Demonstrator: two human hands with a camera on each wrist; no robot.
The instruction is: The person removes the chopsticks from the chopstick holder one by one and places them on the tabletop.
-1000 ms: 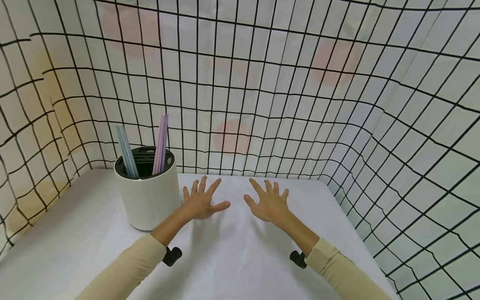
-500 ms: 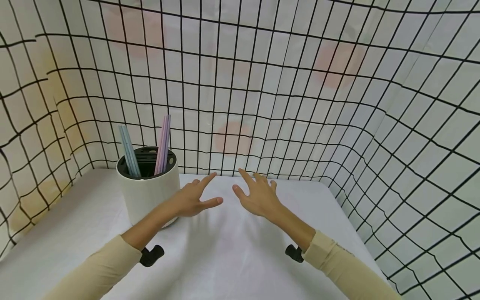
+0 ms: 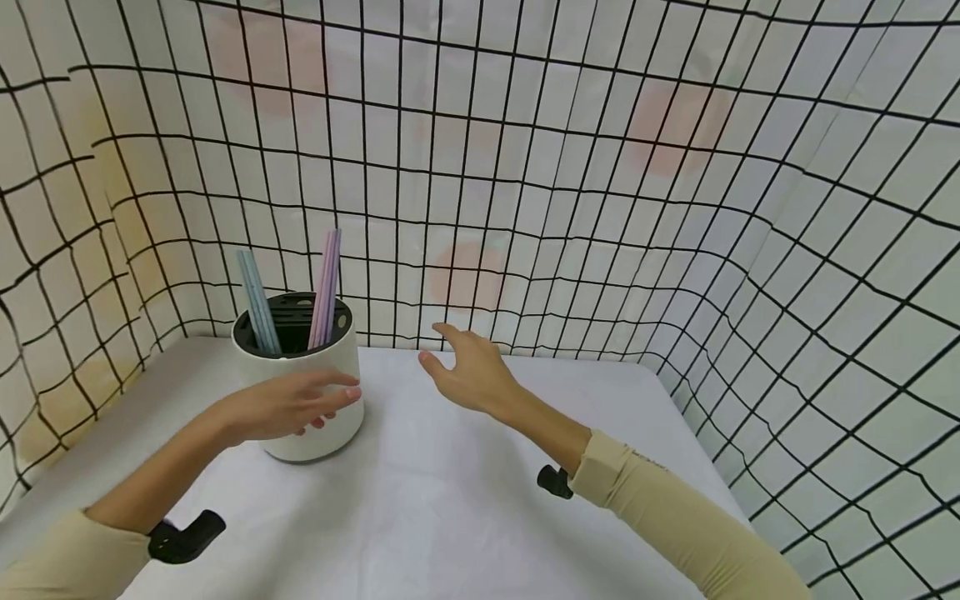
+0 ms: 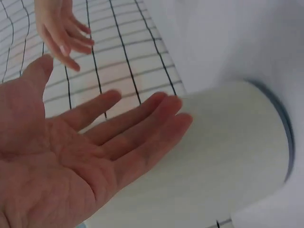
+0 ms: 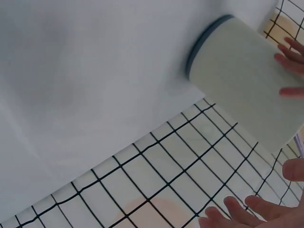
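Observation:
A white cylindrical holder [image 3: 315, 442] with a black slotted top stands at the left of the table. Pale blue sticks [image 3: 259, 302] and pink-purple sticks [image 3: 324, 292], possibly chopsticks or straws, lean in it. My left hand [image 3: 281, 406] hovers in front of the holder, holding nothing, its fingers loosely extended; in the left wrist view its palm [image 4: 61, 156] shows beside the holder's wall [image 4: 228, 147]. Whether it touches the wall I cannot tell. Right of the holder, my right hand [image 3: 476, 371] is in the air, fingers spread and holding nothing.
A white cloth covers the table [image 3: 450, 517]. Behind it and along both sides rises a white sheet with black netting [image 3: 480, 192]. Both forearms wear beige sleeves [image 3: 675, 508], with a black wrist camera [image 3: 187, 537] on the left one.
My left hand has moved left and nearer to me, from the holder's right side to its front. The right hand has shifted left toward the holder. The holder has stayed put.

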